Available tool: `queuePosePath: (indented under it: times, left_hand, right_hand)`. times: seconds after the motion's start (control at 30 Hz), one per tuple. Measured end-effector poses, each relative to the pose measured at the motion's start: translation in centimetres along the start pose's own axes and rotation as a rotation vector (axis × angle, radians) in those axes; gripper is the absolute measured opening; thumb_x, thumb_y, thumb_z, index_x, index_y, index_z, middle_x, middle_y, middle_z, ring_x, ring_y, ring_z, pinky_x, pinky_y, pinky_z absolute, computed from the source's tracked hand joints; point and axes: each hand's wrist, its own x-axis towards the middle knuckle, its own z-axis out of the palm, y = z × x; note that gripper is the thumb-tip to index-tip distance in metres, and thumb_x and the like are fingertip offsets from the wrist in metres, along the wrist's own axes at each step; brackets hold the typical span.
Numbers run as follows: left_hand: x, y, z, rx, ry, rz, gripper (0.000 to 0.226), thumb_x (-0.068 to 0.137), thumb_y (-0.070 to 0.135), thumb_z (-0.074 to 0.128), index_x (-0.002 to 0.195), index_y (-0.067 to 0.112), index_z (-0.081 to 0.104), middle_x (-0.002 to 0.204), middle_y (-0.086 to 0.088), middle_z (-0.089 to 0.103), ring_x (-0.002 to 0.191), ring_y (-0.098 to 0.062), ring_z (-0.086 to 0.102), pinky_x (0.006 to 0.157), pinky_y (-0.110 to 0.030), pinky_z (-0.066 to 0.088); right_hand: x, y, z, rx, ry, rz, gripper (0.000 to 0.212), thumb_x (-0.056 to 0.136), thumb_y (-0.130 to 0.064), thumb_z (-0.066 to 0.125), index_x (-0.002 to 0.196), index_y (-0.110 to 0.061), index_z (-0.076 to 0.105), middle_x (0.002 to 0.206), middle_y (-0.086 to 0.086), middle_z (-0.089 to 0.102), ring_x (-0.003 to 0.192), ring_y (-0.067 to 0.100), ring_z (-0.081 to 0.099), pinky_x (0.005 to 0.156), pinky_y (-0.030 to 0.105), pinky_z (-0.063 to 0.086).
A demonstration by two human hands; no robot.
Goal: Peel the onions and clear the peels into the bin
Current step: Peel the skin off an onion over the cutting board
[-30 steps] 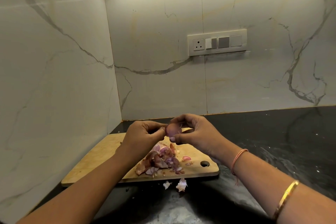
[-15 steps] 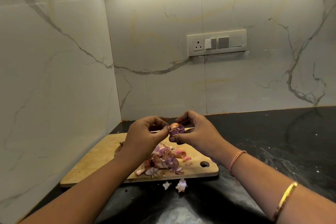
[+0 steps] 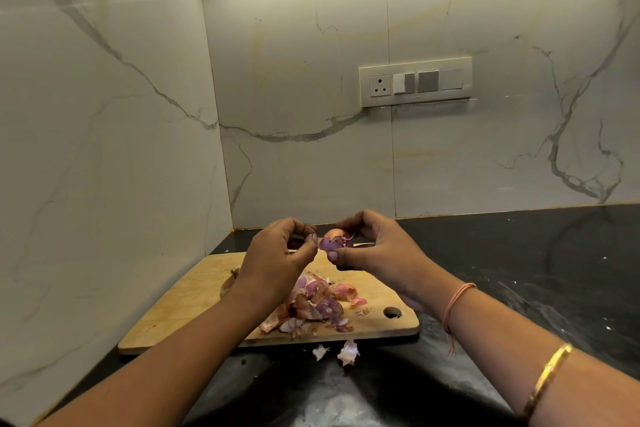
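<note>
- marble walls [image 3: 104,114] on the left and at the back, meeting in a corner; light strip glowing up top
- black desk [image 3: 519,270] runs along under both walls; kinda speckled and shiny
- wooden cutting board [image 3: 180,308] lies on the desk near its far-left corner, turned at an angle; the end with the hanging hole points toward the right
- both hands are up over the middle of the board, not touching it; right hand [image 3: 377,246] has fingers and thumb curled round the onion, gripping it; left hand [image 3: 277,253] is pinching at the onion's left side with thumb and forefinger, other fingers tucked in
- switch panel [image 3: 415,81] on the back wall; one socket and a few switches
- pile of peels [image 3: 311,305] on the board, toward its near edge, purple and brownish, partly under the left wrist
- onion [image 3: 334,240] sits between the two hands, in the air above the board; purple flesh showing, papery skin on top, a loose flap sticking out
- something brownish peeks out behind the left wrist on the board; can't tell what
- two pale stray bits [image 3: 348,352] on the desk just off the board's near edge
- gold bangle [image 3: 547,374] and pink thread [image 3: 457,302] on the right arm
</note>
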Motion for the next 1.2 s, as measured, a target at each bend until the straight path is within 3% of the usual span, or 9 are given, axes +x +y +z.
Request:
queuePosePath:
  times: [0.2,0.33,0.43,0.57,0.9,1.03,1.2]
  left_hand:
    - [-0.1,-0.1,0.0,0.059,-0.005,0.023,0.005,0.089,0.015,0.055,0.088,0.019,0.056,0.086,0.001,0.060,0.081,-0.014,0.061,0.072,-0.024,0.053]
    - [0.3,-0.8,-0.6,0.087,0.018,-0.034,0.007,0.090,0.014,0.055,0.085,0.019,0.055,0.084,0.000,0.060,0.079,-0.017,0.063,0.063,-0.017,0.048]
    - [0.3,-0.4,-1.2,-0.026,0.019,-0.051,0.012,0.089,0.017,0.055,0.080,0.023,0.055,0.079,0.000,0.064,0.073,-0.012,0.065,0.056,-0.013,0.049]
    - [-0.5,1.0,-0.4,-0.239,-0.125,-0.061,0.006,0.084,0.026,0.060,0.087,0.025,0.054,0.084,0.002,0.064,0.076,-0.011,0.066,0.065,-0.022,0.056]
    - [-0.5,1.2,-0.4,-0.365,-0.056,-0.050,0.018,0.082,0.004,0.062,0.089,0.021,0.062,0.086,0.002,0.068,0.074,-0.003,0.067,0.066,-0.012,0.052]
    - [-0.4,1.1,-0.6,-0.347,-0.026,-0.043,0.022,0.083,0.000,0.061,0.097,0.017,0.064,0.085,0.007,0.067,0.075,0.002,0.066,0.064,-0.008,0.049]
    - [-0.4,0.7,-0.5,-0.161,-0.036,0.009,0.026,0.086,-0.002,0.055,0.094,0.020,0.068,0.083,0.010,0.065,0.073,-0.004,0.063,0.063,-0.009,0.050]
  right_hand:
    - [0.1,0.2,-0.1,0.081,-0.021,0.037,0.033,0.076,0.005,0.071,0.105,-0.005,0.058,0.100,0.012,0.064,0.082,0.018,0.062,0.070,0.026,0.054]
    - [0.0,-0.2,-0.2,0.172,-0.032,0.038,0.034,0.077,0.009,0.067,0.106,-0.006,0.058,0.099,0.011,0.064,0.083,0.017,0.061,0.069,0.026,0.054]
    - [0.0,-0.2,-0.3,0.156,-0.004,0.037,0.035,0.076,0.008,0.069,0.107,-0.005,0.058,0.102,0.014,0.064,0.084,0.018,0.062,0.067,0.025,0.055]
    - [0.0,0.0,-0.2,0.121,0.012,0.031,0.036,0.075,0.003,0.073,0.107,-0.004,0.058,0.106,0.017,0.064,0.086,0.020,0.063,0.068,0.025,0.055]
    - [0.0,-0.1,-0.3,0.192,0.006,0.028,0.033,0.076,0.004,0.072,0.106,-0.007,0.063,0.102,0.016,0.066,0.083,0.023,0.064,0.071,0.029,0.054]
    - [0.0,-0.2,-0.2,0.235,-0.019,0.038,0.032,0.078,0.006,0.068,0.108,-0.005,0.063,0.097,0.015,0.067,0.078,0.022,0.065,0.071,0.029,0.053]
    - [-0.1,-0.2,-0.2,0.239,-0.051,0.074,0.027,0.079,0.002,0.067,0.104,-0.007,0.066,0.094,0.012,0.066,0.075,0.020,0.060,0.067,0.028,0.051]
